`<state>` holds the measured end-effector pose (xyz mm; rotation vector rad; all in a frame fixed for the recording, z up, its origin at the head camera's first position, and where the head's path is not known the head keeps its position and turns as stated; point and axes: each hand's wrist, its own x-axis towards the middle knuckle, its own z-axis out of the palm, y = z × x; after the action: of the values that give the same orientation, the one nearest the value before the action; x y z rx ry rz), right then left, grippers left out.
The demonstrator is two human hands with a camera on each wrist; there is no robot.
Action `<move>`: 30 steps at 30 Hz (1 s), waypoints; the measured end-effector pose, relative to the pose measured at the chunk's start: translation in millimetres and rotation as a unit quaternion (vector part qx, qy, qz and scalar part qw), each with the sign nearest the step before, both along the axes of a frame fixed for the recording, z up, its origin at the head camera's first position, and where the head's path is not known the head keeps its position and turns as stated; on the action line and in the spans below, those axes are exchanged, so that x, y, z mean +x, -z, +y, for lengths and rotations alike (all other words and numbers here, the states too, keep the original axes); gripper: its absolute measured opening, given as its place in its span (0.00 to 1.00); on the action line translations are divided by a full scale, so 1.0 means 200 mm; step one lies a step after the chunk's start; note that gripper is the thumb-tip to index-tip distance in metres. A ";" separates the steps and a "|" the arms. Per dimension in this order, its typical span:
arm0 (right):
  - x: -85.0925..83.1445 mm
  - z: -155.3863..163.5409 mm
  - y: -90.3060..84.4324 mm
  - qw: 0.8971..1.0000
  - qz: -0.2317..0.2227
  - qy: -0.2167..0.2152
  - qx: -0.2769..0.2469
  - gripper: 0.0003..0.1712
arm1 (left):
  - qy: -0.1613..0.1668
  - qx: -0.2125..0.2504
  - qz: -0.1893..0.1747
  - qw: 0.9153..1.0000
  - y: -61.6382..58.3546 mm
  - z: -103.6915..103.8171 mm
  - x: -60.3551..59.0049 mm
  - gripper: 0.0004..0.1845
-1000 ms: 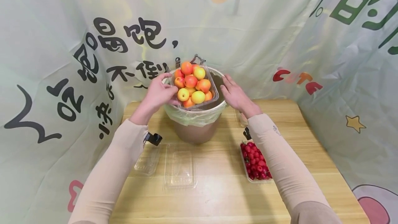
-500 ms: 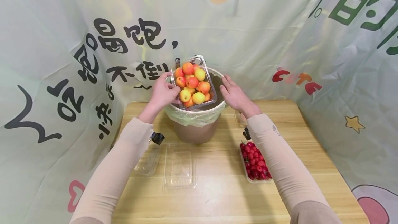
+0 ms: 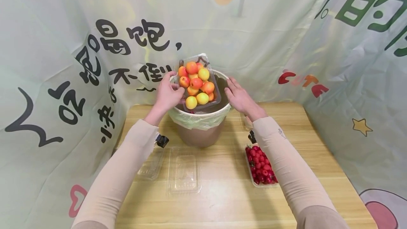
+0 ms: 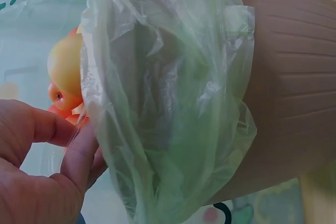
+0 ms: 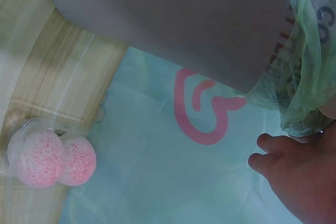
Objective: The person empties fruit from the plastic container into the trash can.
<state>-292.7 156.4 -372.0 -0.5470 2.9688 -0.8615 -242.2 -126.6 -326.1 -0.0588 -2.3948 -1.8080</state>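
Observation:
My left hand (image 3: 169,93) pinches the left edge of a clear plastic fruit box (image 3: 218,97), thumb and fingers on its thin wall. Several orange-yellow, apricot-like fruits (image 3: 196,83) lie in it. The box is tilted over the mouth of a brown bin (image 3: 200,137), its far end higher and its near end low inside the rim. A pale green bag (image 3: 203,122) lines the bin and hangs over its rim. In the left wrist view this liner (image 4: 173,98) hides most of the box. My right hand (image 3: 240,96) rests on the bin's right rim with straight fingers.
Two clear lidless boxes, one an open tray (image 3: 184,172), the other a smaller box (image 3: 151,165), lie on the wooden table (image 3: 219,200). A box of red berries (image 3: 260,165) sits under my right forearm. Pink speckled balls (image 5: 39,158) lie in another clear box. Printed cloth surrounds the table.
The box's far end has risen slightly. Its fruits have shifted toward the near end, and the lowest orange one no longer shows. My left hand has edged right; the right stays put.

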 end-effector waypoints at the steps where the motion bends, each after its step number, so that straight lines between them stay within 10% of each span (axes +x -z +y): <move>1: 0.00 0.00 0.00 1.000 0.000 -0.001 0.000 0.40 | -0.002 -0.003 0.002 1.000 0.00 0.00 0.00 0.35; 30: 0.00 0.00 0.00 1.000 0.002 0.002 -0.001 0.39 | -0.079 -0.125 0.103 0.984 0.11 0.01 -0.03 0.31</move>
<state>-292.6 156.6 -372.4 -0.5445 2.9744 -0.8654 -247.5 -124.3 -347.2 -0.0756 -2.3877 -1.3560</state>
